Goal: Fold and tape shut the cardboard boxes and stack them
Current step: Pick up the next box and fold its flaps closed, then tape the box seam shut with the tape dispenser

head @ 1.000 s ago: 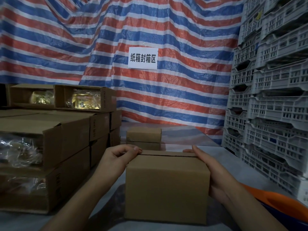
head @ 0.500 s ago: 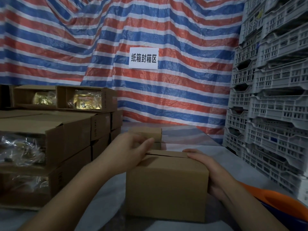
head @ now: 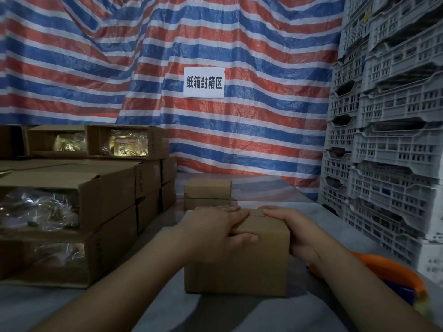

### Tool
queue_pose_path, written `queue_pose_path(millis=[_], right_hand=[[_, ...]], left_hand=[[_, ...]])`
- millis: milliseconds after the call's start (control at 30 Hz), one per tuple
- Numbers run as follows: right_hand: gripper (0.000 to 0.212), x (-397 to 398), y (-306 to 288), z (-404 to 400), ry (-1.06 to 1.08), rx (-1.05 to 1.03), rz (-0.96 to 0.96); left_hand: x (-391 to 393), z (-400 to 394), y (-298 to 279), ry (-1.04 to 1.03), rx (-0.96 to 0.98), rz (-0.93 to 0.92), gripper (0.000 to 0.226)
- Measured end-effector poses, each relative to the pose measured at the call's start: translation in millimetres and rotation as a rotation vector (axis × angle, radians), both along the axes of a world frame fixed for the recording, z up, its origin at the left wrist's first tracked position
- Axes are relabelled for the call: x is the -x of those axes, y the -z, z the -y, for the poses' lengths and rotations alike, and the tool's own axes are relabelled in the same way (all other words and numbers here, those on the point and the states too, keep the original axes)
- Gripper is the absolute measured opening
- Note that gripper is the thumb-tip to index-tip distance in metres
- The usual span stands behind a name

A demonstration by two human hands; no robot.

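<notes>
Resting on the grey table surface (head: 299,216), at six o'clock of the view and nearest the wearer: one small plain brown cardboard box (head: 249,267), upright, top flaps folded down, a dark seam showing between them where no tape can be seen.

Left hand (head: 215,230): laid across the top left of the box, fingers fairly straight over the near flap, thumb pressed against the front face just below the top edge. Judged purpose: to keep the flaps flat and level before taping.

Right hand (head: 291,230): wrapped over the top right corner, fingers curled onto the lid, palm against the right side wall. Judged purpose: to steady the box and hold the far flap down.

Orientation: long axis runs from nine to three o'clock; one broad face is turned toward the wearer at six; the flap seam runs along that same axis.

Second small brown cardboard box (head: 207,192): at twelve o'clock, just behind the first, closed; whether it is taped cannot be told.

Stack of larger brown cartons (head: 115,204): at nine to ten o'clock, several lying with open ends toward the wearer, clear wrapped goods showing inside.

Orange and blue plastic object (head: 393,271): at four o'clock, partly behind the right forearm; identity uncertain.

Grey slotted plastic crates (head: 388,144): stacked at two to three o'clock.

Red, white and blue striped tarpaulin (head: 215,140), bearing a white paper sign (head: 204,82): at twelve o'clock.

Step judged: flaps folded, taping outstanding.
</notes>
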State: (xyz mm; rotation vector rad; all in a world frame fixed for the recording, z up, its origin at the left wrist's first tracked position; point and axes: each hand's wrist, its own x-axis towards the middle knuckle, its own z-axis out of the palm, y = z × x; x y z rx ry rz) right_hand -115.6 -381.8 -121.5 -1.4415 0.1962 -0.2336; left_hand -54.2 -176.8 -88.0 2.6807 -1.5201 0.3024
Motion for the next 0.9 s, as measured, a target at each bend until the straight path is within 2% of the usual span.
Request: queue_pose_path(millis=[100, 267, 333, 400, 467, 600, 733, 900], right_hand=[[0.032, 6, -10, -5, 0.104, 0.288, -0.072], [0.027, 32, -18, 12, 0.492, 1.086, -0.035], [0.031, 49, -14, 24, 0.602, 1.410, -0.140], [0.041, 64, -5, 33, 0.654, 1.610, -0.291], [0.053, 78, 6, 37, 0.635, 1.677, -0.438], [0.055, 101, 26, 41, 0.631, 1.689, -0.558], [0.049, 109, 39, 39, 0.692, 1.673, -0.552], [0.052, 106, 48, 39, 0.775, 1.618, -0.487]], left_hand=[[0, 1, 0, -0.014, 0.009, -0.029, 0.071], [-1, 0, 5, -0.019, 0.052, -0.046, 0.069], [-1, 0, 6, -0.024, 0.054, -0.049, 0.069], [0, 0, 6, -0.023, 0.052, -0.048, 0.069], [2, 0, 5, -0.025, 0.042, -0.051, 0.069], [9, 1, 1, -0.042, 0.010, -0.052, 0.068], [17, 0, -2, -0.056, -0.002, -0.071, 0.067], [19, -2, -3, -0.071, 0.013, -0.095, 0.067]])
